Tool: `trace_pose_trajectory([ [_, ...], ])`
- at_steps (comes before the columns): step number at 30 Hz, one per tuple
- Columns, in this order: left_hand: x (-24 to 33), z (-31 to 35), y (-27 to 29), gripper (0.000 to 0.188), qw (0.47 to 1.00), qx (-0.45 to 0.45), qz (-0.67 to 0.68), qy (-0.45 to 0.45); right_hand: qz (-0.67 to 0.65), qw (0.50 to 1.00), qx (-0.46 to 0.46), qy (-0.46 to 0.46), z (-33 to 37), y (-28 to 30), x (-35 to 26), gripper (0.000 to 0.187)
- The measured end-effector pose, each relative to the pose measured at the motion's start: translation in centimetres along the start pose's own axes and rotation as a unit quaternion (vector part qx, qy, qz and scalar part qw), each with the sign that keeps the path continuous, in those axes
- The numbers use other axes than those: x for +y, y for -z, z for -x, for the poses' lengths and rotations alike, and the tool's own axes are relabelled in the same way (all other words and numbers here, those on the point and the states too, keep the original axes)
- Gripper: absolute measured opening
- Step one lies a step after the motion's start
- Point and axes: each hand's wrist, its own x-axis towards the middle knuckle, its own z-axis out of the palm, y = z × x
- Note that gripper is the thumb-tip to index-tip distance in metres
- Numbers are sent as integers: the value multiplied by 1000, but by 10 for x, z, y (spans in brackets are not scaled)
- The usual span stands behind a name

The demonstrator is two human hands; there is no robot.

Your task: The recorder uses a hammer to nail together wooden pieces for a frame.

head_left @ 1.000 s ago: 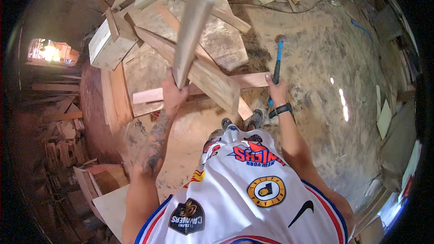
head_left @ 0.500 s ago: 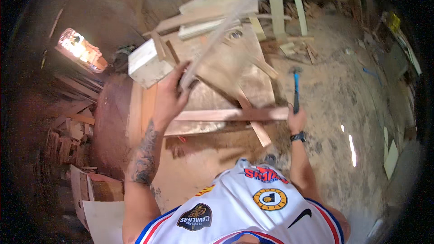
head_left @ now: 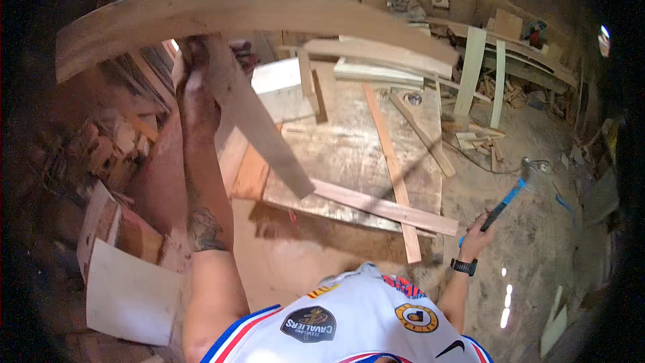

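Observation:
My left hand (head_left: 200,87) is raised at the upper left, its fingers closed round a wooden slat (head_left: 259,117). The slat slants down toward the worktable. Just above the hand, a long wooden board (head_left: 269,10) crosses the slat; I cannot tell how the two are joined. Out to the right, my right hand (head_left: 477,236) grips the blue-and-black handle of a hammer (head_left: 514,195), head pointing away from me. Below the raised pieces lies the worktable (head_left: 336,134), where two wooden strips (head_left: 386,151) (head_left: 396,214) cross near the front edge.
A pale box-like wooden block (head_left: 279,87) sits at the table's left. Another strip (head_left: 426,138) lies toward the right edge. Stacked boards (head_left: 376,70) lie at the back. Two upright planks (head_left: 470,70) lean beyond, near scrap wood (head_left: 480,141) on the floor.
My left hand has risen with the wooden pieces, so the crossing board now shows overhead. The hammer in my right hand has swung outward to the right. The view has shifted too.

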Motion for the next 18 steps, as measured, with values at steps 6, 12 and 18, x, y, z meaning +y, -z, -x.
trace_pose_trajectory([
  [6,-91,23,63,49,995,25,-49,83,-124,990,-68,17,8,27,-51,47],
  [12,-221,101,115,52,951,1,-39,307,-29,972,-233,-12,48,17,-115,41],
  [18,-292,187,137,45,872,38,21,488,124,891,-436,-38,83,-8,-131,40],
])
